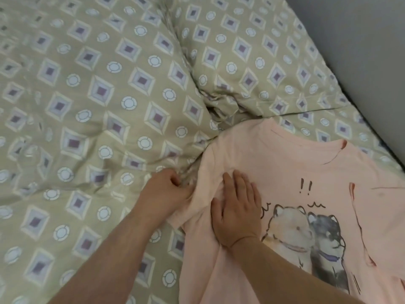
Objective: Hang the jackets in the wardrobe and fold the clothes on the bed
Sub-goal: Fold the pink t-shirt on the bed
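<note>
A pale pink T-shirt (282, 163) with two cartoon dogs printed on its front lies spread on the bed at the lower right. Its collar points toward the far right. My left hand (168, 189) pinches the edge of the shirt's left sleeve with curled fingers. My right hand (237, 207) lies flat on the shirt beside the sleeve, fingers straight and pressing the cloth down just left of the print.
The bed is covered by a rumpled olive duvet (105, 102) patterned with diamonds and circles, with deep folds near the shirt's shoulder. A grey wall (361, 40) borders the bed along the right edge.
</note>
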